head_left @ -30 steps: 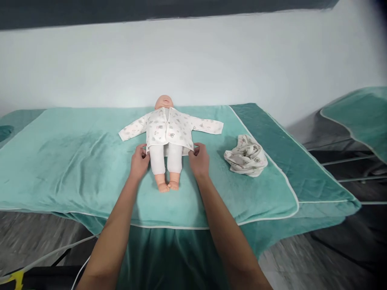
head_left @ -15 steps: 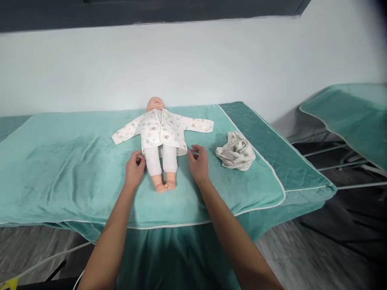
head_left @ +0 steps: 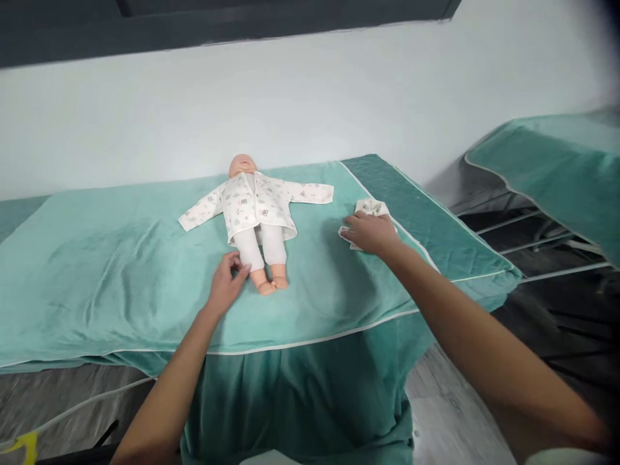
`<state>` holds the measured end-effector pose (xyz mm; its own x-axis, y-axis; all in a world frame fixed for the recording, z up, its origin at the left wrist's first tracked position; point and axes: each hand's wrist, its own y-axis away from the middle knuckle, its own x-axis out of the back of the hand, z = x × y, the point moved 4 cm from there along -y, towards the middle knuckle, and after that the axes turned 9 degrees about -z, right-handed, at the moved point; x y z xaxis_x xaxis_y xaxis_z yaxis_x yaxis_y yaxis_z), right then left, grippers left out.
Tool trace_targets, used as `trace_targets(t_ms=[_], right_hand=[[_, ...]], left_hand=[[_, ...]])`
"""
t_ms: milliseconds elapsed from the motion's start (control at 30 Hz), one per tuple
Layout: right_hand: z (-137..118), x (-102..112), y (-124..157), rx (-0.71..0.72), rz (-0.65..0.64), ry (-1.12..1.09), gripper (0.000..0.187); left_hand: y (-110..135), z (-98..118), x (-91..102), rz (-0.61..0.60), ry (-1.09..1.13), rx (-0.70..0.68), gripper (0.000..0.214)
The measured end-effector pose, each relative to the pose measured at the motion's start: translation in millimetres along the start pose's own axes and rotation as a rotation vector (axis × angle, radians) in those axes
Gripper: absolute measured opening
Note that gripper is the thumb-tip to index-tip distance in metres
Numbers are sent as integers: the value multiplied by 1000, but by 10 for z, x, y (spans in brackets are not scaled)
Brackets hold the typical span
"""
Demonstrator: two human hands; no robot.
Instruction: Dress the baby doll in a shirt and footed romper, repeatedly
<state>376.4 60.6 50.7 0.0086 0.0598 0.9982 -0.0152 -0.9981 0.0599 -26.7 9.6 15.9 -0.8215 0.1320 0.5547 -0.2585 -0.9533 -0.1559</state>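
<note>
A baby doll (head_left: 275, 254) lies on its back on the green bed cover. It wears a white patterned jacket (head_left: 256, 205) with both sleeves spread out, and white trousers. My left hand (head_left: 227, 283) rests beside the doll's leg on the left, thumb and fingers apart, the thumb at the trouser cuff. Over to the right, my right hand (head_left: 372, 234) lies on a crumpled white patterned cloth (head_left: 372, 206), its fingers curled into the fabric. Much of that cloth is hidden under the hand.
The green bed (head_left: 121, 284) stands against a white wall (head_left: 290, 103). A second green-covered bed (head_left: 557, 161) with a metal frame is at the right. A yellow object (head_left: 26, 445) and a pale tube show at the lower left.
My right hand has left the jacket's hem and moved right onto the crumpled cloth. My left hand has shifted slightly down the doll's leg. The view has tilted a little.
</note>
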Motion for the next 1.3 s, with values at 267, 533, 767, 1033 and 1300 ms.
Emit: trace_targets(t_ms=[267, 533, 767, 1033, 1300], right_hand=[[-806, 624, -306, 361, -326, -217, 19], [-1635, 1406, 217, 716, -228, -953, 27], [-1841, 1654, 444, 836, -232, -1505, 35], [-2326, 1764, 413, 905, -223, -1763, 33], [-2393, 2524, 602, 962, -70, -1990, 19]], left_hand=[[371, 284, -379, 35, -412, -277, 80], [27, 393, -510, -17, -572, -392, 58], [-32, 446, -285, -48, -75, -296, 54], [-260, 1187, 279, -2, 404, -231, 65], [-485, 1035, 63, -139, 322, -30, 37]])
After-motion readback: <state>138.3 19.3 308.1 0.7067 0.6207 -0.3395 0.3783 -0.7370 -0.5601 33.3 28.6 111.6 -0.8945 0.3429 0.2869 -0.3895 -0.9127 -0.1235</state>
